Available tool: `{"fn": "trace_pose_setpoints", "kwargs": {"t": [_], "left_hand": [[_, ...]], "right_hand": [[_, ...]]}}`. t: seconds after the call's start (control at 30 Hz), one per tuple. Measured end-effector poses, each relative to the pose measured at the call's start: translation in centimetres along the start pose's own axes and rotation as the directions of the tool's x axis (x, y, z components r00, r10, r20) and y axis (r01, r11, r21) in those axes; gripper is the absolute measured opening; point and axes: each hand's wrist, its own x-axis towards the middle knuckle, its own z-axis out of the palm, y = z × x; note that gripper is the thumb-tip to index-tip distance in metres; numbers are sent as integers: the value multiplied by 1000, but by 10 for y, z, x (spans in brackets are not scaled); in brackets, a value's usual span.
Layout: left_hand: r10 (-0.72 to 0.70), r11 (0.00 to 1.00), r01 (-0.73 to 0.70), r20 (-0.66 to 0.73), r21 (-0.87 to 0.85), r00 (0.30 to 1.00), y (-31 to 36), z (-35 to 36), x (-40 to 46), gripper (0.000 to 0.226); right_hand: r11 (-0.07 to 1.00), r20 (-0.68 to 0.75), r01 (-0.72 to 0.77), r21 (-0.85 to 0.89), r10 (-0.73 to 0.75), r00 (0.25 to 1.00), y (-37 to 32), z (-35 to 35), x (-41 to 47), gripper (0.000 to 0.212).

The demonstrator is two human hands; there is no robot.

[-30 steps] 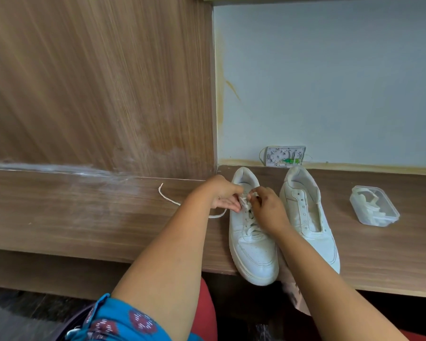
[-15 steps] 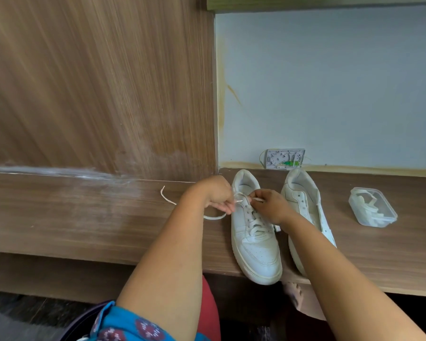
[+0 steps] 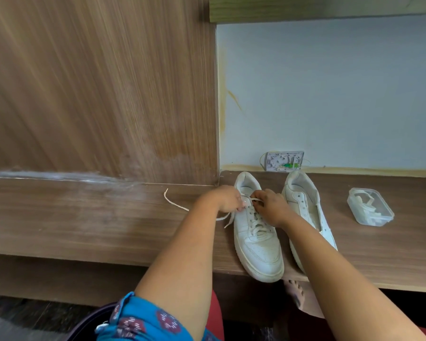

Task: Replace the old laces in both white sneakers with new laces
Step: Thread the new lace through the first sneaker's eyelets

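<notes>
Two white sneakers stand side by side on the wooden desk, toes toward me. The left sneaker (image 3: 256, 244) is laced; both hands work at its top eyelets. My left hand (image 3: 225, 199) pinches the lace at the shoe's left side, and a loose lace end (image 3: 175, 204) trails left across the desk. My right hand (image 3: 269, 207) pinches the lace above the tongue. The right sneaker (image 3: 303, 200) has bare eyelets and no lace, and my right forearm covers part of it.
A clear plastic box (image 3: 369, 206) holding white laces sits on the desk (image 3: 84, 217) to the right of the shoes. A small white wall box (image 3: 284, 161) with wires stands behind the sneakers. A wooden panel rises at the left.
My hands stay at the top of the left sneaker and have shifted slightly toward its collar. The loose lace end on the left now lies a little differently.
</notes>
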Motion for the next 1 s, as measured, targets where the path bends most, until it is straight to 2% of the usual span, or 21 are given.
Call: {"fn": "trace_pose_setpoints", "kwargs": {"t": [0.07,0.13,0.17,0.23,0.3,0.33,0.37,0.4,0.43,0.5,0.57,0.67,0.73,0.83,0.9,0.93,1.0], "left_hand": [[39,996,-39,-1,-78,999,-5,-2,1,24],[54,989,-41,91,-140,994,-16,-15,-8,16],[16,991,6,165,-133,986,-25,-24,-14,13],[-233,967,252,275,-34,933,-54,-42,-23,8],[-486,864,496,385,79,785,-76,-50,-28,14],[-529,837,535,423,116,735,-79,-50,-28,17],[-531,840,521,425,151,733,-80,-48,-22,19],[-493,869,460,400,183,773,-76,-46,-17,23],[-423,905,373,336,204,841,-67,-42,-12,31],[-238,962,213,147,171,960,-43,-30,-7,60],[-87,994,83,44,71,995,-24,-15,-1,67],[11,985,-4,38,-170,999,-14,3,6,49],[67,961,-65,-2,-270,998,-19,2,7,35],[121,906,-149,-94,-397,988,-30,-20,-6,30],[50,860,-162,-236,-483,970,-47,-36,-19,32],[-21,870,-134,-307,-474,951,-57,-42,-26,33],[-155,923,12,-345,-384,926,-79,-49,-33,31]], "right_hand": [[1000,-5,2,4,-2,1000,0,0,-1,26],[1000,-6,6,5,-6,1000,0,-2,-2,24],[1000,-11,12,8,-12,1000,0,-2,-2,23],[1000,-16,14,11,-14,1000,2,-1,-2,21],[1000,-25,8,12,-7,1000,3,0,-2,24],[1000,-33,6,8,-6,999,3,0,-3,26],[1000,-44,5,6,-4,999,2,1,-3,27],[1000,-54,1,7,0,999,2,2,-4,27],[1000,-60,-3,10,3,998,2,3,-4,28],[1000,-64,0,7,1,998,3,5,-3,28],[1000,-52,1,17,0,999,3,6,-1,28],[999,-34,2,38,0,999,5,5,-1,27],[999,-40,13,42,-11,999,4,3,-2,25],[994,-77,37,101,-29,997,2,-2,-6,16],[968,-120,45,248,-16,993,2,-8,-11,14],[936,-137,47,350,2,991,2,-11,-14,17],[845,-151,54,531,32,988,1,-19,-20,25]]}}
